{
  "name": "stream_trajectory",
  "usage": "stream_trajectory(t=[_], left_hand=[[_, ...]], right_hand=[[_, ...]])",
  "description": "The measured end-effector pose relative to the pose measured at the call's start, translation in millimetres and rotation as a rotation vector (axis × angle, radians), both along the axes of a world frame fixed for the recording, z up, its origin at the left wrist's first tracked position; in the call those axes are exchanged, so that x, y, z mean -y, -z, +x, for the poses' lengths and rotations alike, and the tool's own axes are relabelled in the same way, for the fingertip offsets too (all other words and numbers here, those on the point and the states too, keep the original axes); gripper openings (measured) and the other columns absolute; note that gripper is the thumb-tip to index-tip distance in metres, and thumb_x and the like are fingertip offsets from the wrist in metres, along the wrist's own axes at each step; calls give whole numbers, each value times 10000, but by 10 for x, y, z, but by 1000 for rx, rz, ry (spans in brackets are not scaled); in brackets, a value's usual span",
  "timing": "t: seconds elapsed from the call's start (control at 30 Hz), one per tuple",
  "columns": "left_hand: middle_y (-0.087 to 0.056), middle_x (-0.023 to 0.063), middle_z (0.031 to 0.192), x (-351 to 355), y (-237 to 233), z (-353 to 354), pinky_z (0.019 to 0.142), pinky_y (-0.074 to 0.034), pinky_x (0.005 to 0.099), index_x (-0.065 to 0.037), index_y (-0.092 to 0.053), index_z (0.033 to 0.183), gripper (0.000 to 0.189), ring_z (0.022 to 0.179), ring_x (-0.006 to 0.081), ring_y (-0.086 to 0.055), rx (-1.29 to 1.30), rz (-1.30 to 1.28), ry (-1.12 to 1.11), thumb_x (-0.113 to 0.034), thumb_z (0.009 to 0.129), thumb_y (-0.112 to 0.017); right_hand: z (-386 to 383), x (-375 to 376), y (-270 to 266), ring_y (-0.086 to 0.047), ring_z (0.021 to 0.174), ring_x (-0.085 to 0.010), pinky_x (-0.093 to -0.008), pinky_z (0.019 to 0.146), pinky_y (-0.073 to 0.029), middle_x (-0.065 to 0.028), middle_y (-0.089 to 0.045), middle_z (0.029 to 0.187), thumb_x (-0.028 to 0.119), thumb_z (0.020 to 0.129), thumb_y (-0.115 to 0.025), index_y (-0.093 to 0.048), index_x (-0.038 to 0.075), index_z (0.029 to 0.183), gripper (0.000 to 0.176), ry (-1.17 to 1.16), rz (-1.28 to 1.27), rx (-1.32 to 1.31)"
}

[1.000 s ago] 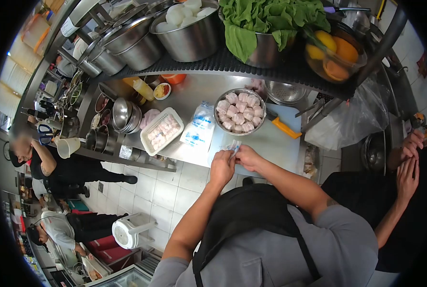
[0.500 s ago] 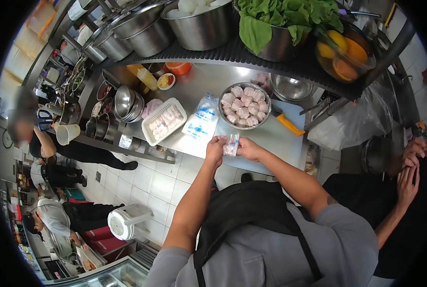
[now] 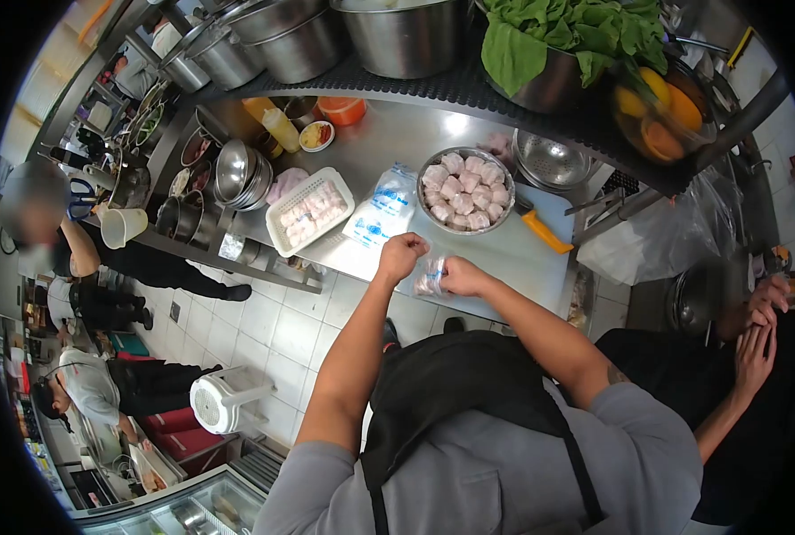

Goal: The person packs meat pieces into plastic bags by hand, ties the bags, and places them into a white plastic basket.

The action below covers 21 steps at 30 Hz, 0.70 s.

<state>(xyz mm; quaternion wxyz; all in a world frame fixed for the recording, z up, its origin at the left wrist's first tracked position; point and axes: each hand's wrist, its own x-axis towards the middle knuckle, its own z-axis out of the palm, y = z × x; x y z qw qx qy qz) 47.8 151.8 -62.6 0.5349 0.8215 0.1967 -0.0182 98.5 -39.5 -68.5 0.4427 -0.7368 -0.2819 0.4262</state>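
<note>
A small clear plastic bag (image 3: 429,282) with pale pink pieces inside hangs between my hands at the table's front edge. My right hand (image 3: 463,276) is closed on the bag's right side. My left hand (image 3: 403,257) is pinched at the bag's upper left edge, its fingertips partly hidden. Just beyond them stands a steel bowl (image 3: 425,207) of pale, wrapped-looking meat pieces (image 3: 461,198). Left of it lies a stack of clear bags with blue print (image 3: 381,214). A white perforated basket (image 3: 280,241) holds more bagged pieces.
A yellow-handled knife (image 3: 547,234) lies on the white cutting board (image 3: 527,276). Overhead, a shelf (image 3: 415,92) carries steel pots and leafy greens (image 3: 571,40). A co-worker's clasped hands (image 3: 758,325) are at my right. Other people stand at left near a white stool (image 3: 219,401).
My left hand has shifted up the bag, farther from my right hand, which keeps its hold. The bag now hangs tilted. The view has moved slightly.
</note>
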Motion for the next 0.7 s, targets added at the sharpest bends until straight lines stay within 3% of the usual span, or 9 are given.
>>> stream_trajectory(t=[0.1,0.2,0.3,0.37,0.5,0.6,0.7], left_hand=[[-720,121,821,5,-111,-10,730,-513,331,-25,-736,982,282,754,210,-668,-60,88,21,-262,829,-744],[-718,147,832,25,-231,-106,754,-520,353,-26,-716,1038,337,787,242,-686,-43,268,-173,-304,848,-710],[-717,159,838,54,-310,-347,779,-523,367,-17,-696,1045,339,816,261,-693,-76,252,-360,-306,872,-660],[-717,154,833,16,-23,-514,754,-528,362,-9,-693,1006,309,789,250,-692,-107,65,-442,-285,880,-637],[-710,136,816,45,358,-841,683,-529,352,7,-682,975,272,716,218,-682,-159,-104,-493,-243,891,-614],[-697,128,797,184,289,-1037,637,-522,348,10,-675,978,253,673,196,-668,-109,-184,-576,-223,898,-615],[-700,112,819,299,162,-1178,670,-524,349,-4,-675,986,250,698,196,-671,-156,-111,-533,-235,903,-630]], right_hand=[[-22,-6,-31,-544,609,-90,-296,545,-429,6,-609,693,147,821,-714,-690,34,846,118,16,7,37],[-36,-47,-65,-550,628,-94,-294,560,-430,9,-609,701,124,830,-707,-701,46,875,90,76,-15,-88],[-10,-105,47,-557,662,-94,-285,569,-430,9,-628,747,109,852,-701,-709,55,927,93,176,37,-269],[-57,-156,-5,-568,696,-96,-277,575,-433,5,-648,799,106,869,-696,-712,57,968,111,308,139,-439],[-61,-205,118,-591,766,-100,-280,633,-462,-16,-678,913,150,871,-713,-694,48,1067,222,265,128,-380],[-193,-259,-165,-614,792,-141,-322,697,-489,-32,-692,933,195,841,-732,-692,40,1093,298,291,98,-279],[-254,-305,-155,-645,825,-191,-355,750,-506,-62,-709,951,210,842,-720,-698,34,1085,301,299,107,-206]])
